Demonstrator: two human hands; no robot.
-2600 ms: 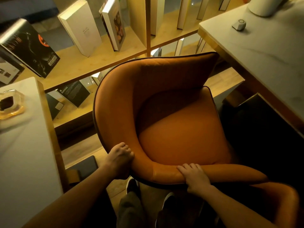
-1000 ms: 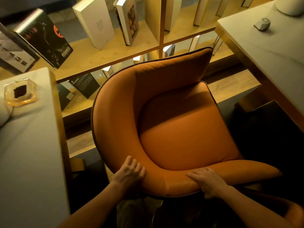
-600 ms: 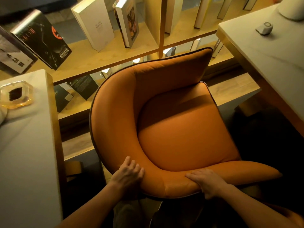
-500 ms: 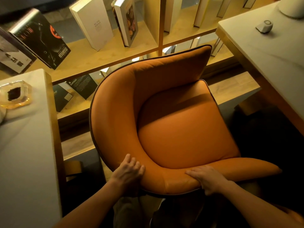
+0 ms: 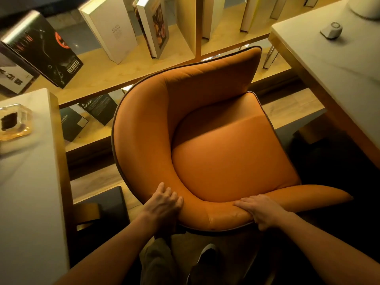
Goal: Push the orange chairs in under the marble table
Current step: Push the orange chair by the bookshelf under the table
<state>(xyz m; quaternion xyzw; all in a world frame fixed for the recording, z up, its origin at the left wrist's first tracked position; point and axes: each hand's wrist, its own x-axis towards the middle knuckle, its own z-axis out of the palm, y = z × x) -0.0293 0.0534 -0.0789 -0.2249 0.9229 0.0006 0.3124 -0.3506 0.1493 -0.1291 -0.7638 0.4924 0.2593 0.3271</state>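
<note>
Both hands [image 5: 163, 204] [image 5: 259, 210] keep hold as the orange chair [image 5: 222, 153] sits slightly lower.

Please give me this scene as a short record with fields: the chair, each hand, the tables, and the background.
chair: orange chair, not yet under a table
left hand: left hand grips the backrest rim
right hand: right hand grips the backrest rim
tables: marble table on the right; another table on the left
background: bookshelf with books
</note>
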